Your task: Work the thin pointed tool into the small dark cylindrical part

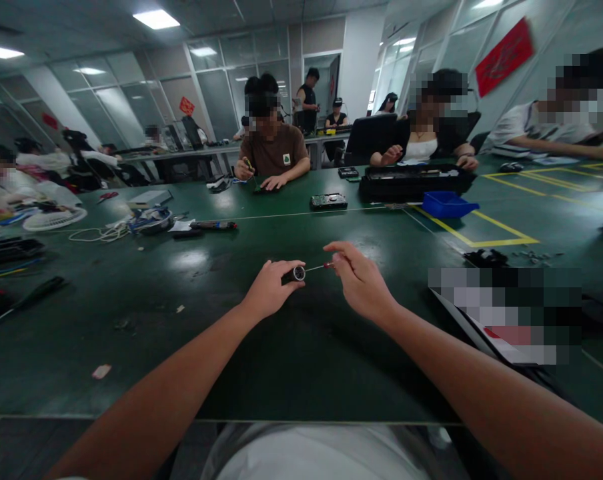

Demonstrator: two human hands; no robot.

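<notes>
Near the middle of the green table, my left hand [269, 288] is closed round a small black cylindrical part [297, 273], whose round, light-rimmed end faces right. My right hand [357, 277] pinches the red handle of a thin screwdriver [326, 266] between thumb and fingers. Its metal shaft points left, and the tip reaches the rim of the black part or lies just beside it; contact is too small to tell. Both hands are above the table surface.
The green table [191, 373] bears a blue tray [446, 204], a long black casing [416, 183], a circuit-board device [328, 201], a dark tool [214, 226] and cables [149, 220]. A blurred-out laptop-like object [461, 317] lies right. Across the table, a person [276, 150] handles a small item.
</notes>
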